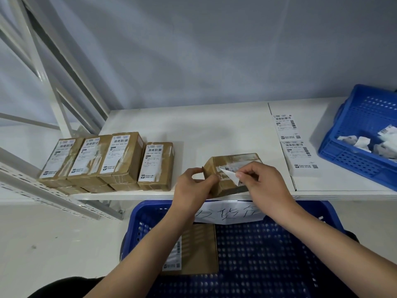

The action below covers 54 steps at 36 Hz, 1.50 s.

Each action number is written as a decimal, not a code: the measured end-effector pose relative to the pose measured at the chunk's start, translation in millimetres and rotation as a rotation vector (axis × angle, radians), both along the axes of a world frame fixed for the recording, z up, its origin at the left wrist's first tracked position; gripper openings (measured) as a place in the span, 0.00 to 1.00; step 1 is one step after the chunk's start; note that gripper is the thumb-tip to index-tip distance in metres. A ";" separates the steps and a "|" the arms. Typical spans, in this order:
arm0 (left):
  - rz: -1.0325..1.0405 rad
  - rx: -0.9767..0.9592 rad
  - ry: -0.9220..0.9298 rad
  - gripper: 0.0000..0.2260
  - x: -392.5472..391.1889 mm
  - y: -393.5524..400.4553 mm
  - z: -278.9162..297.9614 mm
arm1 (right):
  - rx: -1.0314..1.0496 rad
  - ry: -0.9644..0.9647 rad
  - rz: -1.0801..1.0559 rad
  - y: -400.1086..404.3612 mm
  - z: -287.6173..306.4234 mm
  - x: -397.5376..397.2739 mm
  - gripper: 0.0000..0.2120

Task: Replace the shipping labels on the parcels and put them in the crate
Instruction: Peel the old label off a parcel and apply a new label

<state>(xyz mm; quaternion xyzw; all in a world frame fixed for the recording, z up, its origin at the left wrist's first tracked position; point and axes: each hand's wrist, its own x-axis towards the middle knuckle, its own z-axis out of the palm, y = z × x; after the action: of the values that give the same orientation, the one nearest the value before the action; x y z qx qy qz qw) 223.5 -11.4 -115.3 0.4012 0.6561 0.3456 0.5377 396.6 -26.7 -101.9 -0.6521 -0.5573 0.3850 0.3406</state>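
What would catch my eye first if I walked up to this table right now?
Probably the two hands at the table's front edge: the left hand steadies a brown parcel while the right hand peels a white label off it. Next, the row of labelled parcels on the left, and the blue crate below with one parcel inside.

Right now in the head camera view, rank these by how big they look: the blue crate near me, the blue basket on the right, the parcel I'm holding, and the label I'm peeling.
1. blue crate, though nearness to the camera inflates it
2. blue basket, partly out of frame
3. parcel
4. peeled label
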 end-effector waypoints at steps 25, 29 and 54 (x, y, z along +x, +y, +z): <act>0.015 0.044 -0.081 0.21 2.6 1.0 -12.8 | -0.124 0.132 -0.145 3.0 -10.1 0.2 0.08; 0.019 0.057 -0.098 0.19 3.9 1.6 -13.8 | -0.119 0.144 -0.164 5.5 -11.8 0.6 0.08; -0.023 0.085 -0.052 0.14 1.6 6.1 -20.6 | 0.051 0.048 -0.081 6.8 -12.1 -3.8 0.04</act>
<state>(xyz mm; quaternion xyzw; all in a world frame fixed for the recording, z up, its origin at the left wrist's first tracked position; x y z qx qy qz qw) 225.1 -5.3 -135.9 0.4221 0.6219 0.3772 0.5411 392.8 -19.9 -114.0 -0.6558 -0.5316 0.3723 0.3857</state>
